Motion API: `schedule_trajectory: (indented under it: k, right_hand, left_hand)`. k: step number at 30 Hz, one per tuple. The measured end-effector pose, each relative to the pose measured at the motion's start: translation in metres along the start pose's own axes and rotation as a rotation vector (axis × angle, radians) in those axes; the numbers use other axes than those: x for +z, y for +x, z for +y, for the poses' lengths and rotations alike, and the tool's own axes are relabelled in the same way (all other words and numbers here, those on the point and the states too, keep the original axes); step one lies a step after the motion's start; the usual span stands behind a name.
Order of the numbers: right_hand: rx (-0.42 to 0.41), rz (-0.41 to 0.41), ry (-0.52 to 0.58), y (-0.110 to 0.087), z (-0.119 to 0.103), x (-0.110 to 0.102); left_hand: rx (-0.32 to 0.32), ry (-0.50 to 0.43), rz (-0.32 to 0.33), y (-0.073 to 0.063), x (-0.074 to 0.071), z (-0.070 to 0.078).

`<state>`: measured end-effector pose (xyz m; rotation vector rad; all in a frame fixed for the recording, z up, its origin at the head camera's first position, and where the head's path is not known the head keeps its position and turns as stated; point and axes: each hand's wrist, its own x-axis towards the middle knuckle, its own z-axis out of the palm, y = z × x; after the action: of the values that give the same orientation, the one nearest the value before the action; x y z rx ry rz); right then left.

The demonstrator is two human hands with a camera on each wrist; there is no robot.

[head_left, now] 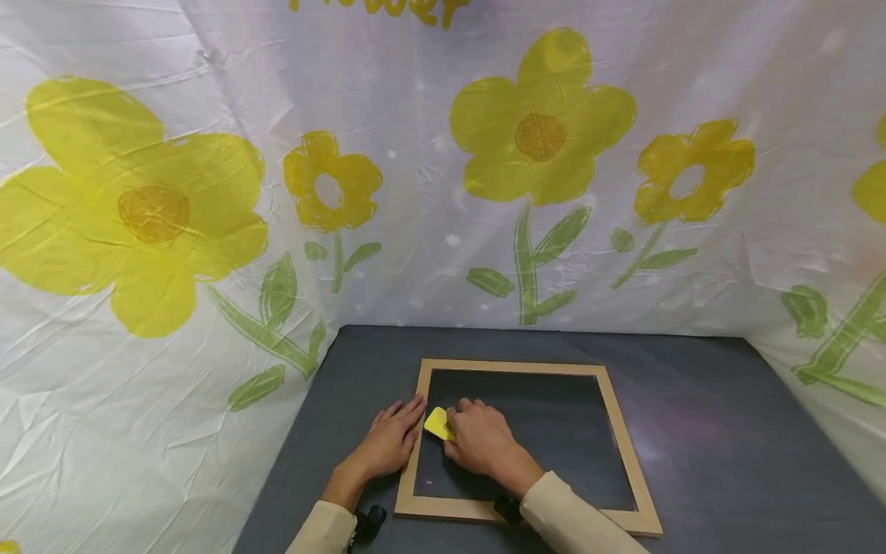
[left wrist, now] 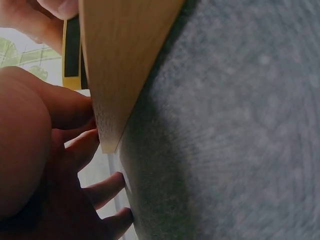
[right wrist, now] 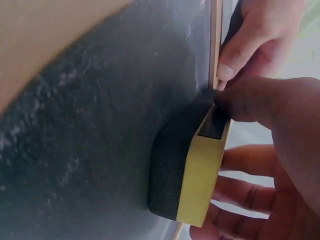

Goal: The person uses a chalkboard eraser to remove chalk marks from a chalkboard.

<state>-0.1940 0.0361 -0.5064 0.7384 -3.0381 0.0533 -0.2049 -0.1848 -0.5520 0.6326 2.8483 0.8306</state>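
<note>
A chalkboard [head_left: 547,431] in a light wooden frame lies on the dark table. My right hand [head_left: 482,437] grips a yellow board eraser [head_left: 438,424] near the board's left side. In the right wrist view the eraser [right wrist: 201,182] has a dark foam underside against the black surface, with thumb and fingers round its yellow back. My left hand [head_left: 391,438] rests on the left strip of the frame, fingers straight. From the left wrist, its fingers [left wrist: 75,107] lie along the wooden edge [left wrist: 125,60], and the lower ones reach down to the table cloth.
Dark grey cloth covers the table [head_left: 713,446]. White curtains with yellow flowers [head_left: 542,137] hang behind and at both sides. Pale chalk smudges [right wrist: 70,170] show on the board in the right wrist view, and a small pinkish mark [head_left: 429,482] sits at its lower left.
</note>
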Motion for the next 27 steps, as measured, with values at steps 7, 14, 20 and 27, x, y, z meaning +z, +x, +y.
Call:
schedule_trajectory:
  k: [7,14,20,27]
  right_hand:
    - [-0.091,-0.011,-0.004,-0.007,-0.001,-0.002]
    - [-0.157,-0.024,0.037,-0.017,0.002,-0.003]
    - [-0.197,-0.017,0.100,-0.025,0.005,-0.005]
    - [-0.238,-0.066,0.216,-0.029,0.015,-0.010]
  left_hand:
    - [-0.002,0.014,-0.012,-0.001,0.001,-0.003]
    - [0.001,0.017,-0.006,-0.003,0.001,-0.003]
    - [0.009,0.031,-0.007,-0.001,-0.002,-0.001]
    - [0.013,0.020,-0.013,-0.002,-0.002,-0.002]
